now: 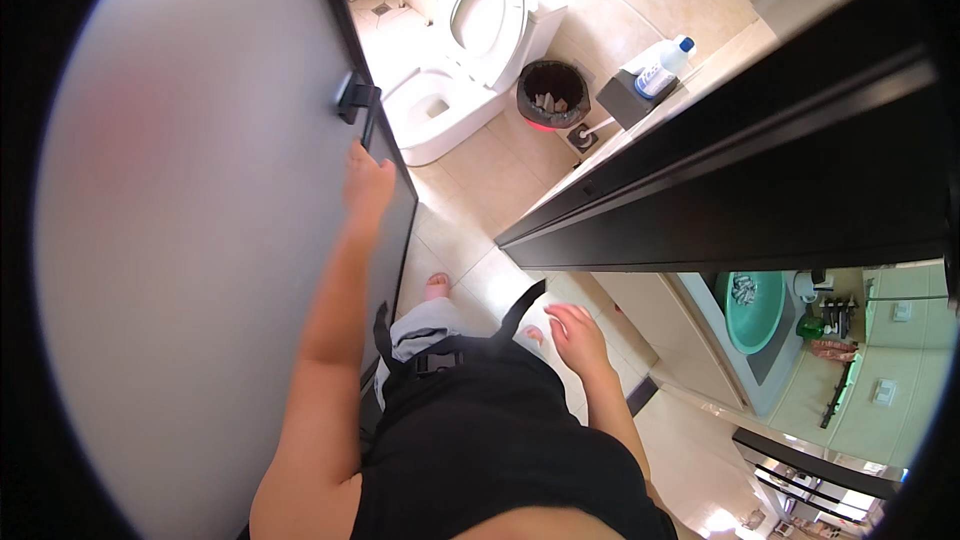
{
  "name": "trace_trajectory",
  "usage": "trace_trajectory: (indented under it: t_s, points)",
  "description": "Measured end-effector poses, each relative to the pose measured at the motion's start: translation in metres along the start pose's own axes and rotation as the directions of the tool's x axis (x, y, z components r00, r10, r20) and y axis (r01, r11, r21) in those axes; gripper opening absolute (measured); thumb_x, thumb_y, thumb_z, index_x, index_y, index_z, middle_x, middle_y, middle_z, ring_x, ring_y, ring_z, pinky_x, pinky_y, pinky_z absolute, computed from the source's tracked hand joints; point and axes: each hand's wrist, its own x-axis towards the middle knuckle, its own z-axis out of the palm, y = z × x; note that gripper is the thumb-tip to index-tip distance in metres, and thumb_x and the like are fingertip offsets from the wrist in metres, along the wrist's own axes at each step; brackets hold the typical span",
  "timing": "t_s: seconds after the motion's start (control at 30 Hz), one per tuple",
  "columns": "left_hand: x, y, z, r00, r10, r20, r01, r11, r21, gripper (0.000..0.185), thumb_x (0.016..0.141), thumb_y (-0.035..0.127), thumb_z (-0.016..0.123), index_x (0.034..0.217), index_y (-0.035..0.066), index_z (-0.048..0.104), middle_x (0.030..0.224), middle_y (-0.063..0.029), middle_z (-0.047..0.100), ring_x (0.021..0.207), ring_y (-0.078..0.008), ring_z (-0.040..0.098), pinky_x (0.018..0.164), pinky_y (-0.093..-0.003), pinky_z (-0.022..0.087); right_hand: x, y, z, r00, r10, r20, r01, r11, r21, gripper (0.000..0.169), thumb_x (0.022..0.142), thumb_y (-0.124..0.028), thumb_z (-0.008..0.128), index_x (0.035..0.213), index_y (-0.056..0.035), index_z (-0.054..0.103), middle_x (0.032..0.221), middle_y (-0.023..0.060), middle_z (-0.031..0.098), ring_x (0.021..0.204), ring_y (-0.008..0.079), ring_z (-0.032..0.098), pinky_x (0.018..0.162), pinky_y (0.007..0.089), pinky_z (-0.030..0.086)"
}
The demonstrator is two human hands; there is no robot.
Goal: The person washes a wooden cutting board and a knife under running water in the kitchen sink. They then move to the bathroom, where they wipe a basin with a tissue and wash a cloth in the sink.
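Note:
My left hand (pixel 370 178) is at the lower end of a black lever door handle (pixel 369 116), its fingers around the tip of the lever. The handle is fixed near the edge of a frosted door (pixel 202 187) with a dark frame, which stands open on the left. Low at my right side, my right hand (pixel 579 337) hangs in the air with loosely bent fingers and holds nothing. Beyond the doorway is a white toilet (pixel 450 116) with its lid and seat raised.
A lined waste bin (pixel 553 90) holds crumpled paper beside the toilet. On a grey box (pixel 630 101) rests a white bottle with a blue cap (pixel 664 69). The dark door frame (pixel 675 217) juts in from the right. A green basin (pixel 754 322) sits on the counter (pixel 724 341).

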Motion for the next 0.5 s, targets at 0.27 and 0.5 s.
trace_trajectory:
  t_s: [0.27, 0.5]
  points:
    - [0.048, -0.056, -0.059, 0.992, -0.042, -0.12, 0.048, 0.998, 0.049, 0.07, 0.081, 0.015, 0.052, 0.141, 0.013, 0.016, 0.124, -0.0187, 0.045, 0.107, -0.0355, 0.052, 0.086, -0.0426, 0.045, 0.094, -0.056, -0.012, 0.997, -0.071, -0.029, 0.073, 0.995, 0.072, 0.025, 0.084, -0.014, 0.055, 0.107, -0.0068, 0.059, 0.115, 0.0092, 0.056, 0.106, 0.0272, 0.055, 0.087, 0.0349, 0.045]
    - [0.094, -0.11, -0.085, 0.967, -0.165, -0.194, 0.162, 0.986, -0.031, 0.065, 0.077, 0.012, 0.05, 0.138, 0.011, 0.027, 0.121, -0.0179, 0.048, 0.109, -0.0303, 0.052, 0.088, -0.0403, 0.044, 0.173, -0.052, -0.008, 0.997, -0.077, 0.027, 0.068, 0.971, 0.227, 0.03, 0.083, -0.014, 0.055, 0.112, -0.0059, 0.056, 0.119, 0.0095, 0.053, 0.108, 0.0273, 0.053, 0.088, 0.0349, 0.045]
